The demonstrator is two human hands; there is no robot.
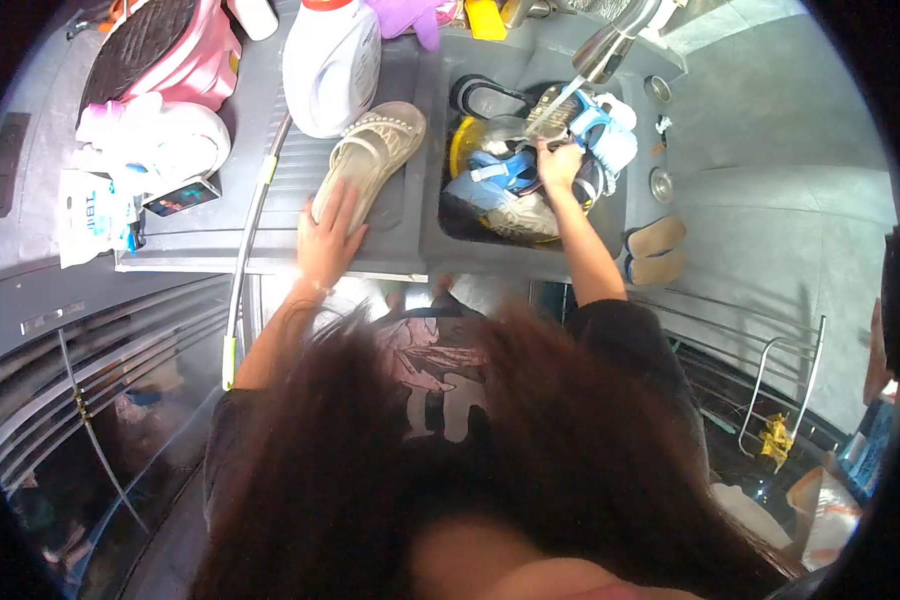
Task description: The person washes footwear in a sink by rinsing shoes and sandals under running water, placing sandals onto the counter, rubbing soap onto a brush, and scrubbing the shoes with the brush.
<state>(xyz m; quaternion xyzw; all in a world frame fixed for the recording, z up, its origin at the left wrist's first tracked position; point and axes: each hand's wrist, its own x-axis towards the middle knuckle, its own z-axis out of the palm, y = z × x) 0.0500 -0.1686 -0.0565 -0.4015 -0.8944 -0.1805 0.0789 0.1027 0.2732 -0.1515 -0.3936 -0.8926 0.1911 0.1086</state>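
My left hand (327, 240) grips the heel end of a beige sandal (378, 150) with a studded strap, lying on the grey ribbed drainboard (255, 215). Over in the sink (450, 215), my right hand (560, 165) is closed around a beige-brown ribbed thing (550, 112), whose kind I cannot make out, below the metal faucet (600, 55). Water runs down onto it. Around that hand lie blue-strapped sandals (515, 172), a light blue shoe (613, 140) and a dark slipper (490, 98). A yellow-rimmed basin (460, 148) is partly hidden beneath them.
A white jug (332, 70) stands behind the sandal. Pink containers (205, 65), white bottles (185, 140) and a phone (182, 195) are at the left. Tan slippers (655, 250) rest at the sink's right edge. A metal tube (255, 230) crosses the drainboard.
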